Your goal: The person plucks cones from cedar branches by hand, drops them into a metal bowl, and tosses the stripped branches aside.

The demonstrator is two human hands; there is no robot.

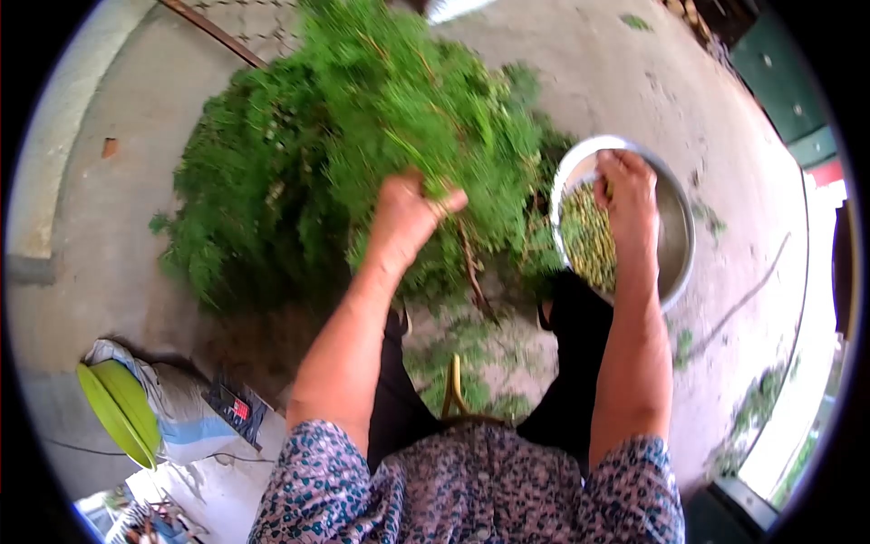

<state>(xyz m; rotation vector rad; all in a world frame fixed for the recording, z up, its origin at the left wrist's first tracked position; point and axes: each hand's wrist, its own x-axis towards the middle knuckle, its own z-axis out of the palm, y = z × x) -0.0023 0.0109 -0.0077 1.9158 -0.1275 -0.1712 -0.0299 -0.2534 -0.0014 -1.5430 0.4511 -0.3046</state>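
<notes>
My left hand (410,210) is closed around the stem of a feathery green branch (399,109), holding it in front of me. Under and behind that branch spreads a large heap of the same leafy branches (263,181). On the right, my right hand (627,186) is over a round metal basin (678,218), its fingers curled together. Whatever is inside those fingers is hidden. Small yellow-green pieces (587,236), like seeds or little pods, cover the left part of the basin's bottom.
Leaf bits (476,349) litter the concrete floor between my legs. A green plastic basin (118,408) leans by a whitish sack (190,408) at the lower left. A thin twig (743,304) lies right of the metal basin. A brown bar (213,32) reaches the heap from the upper left.
</notes>
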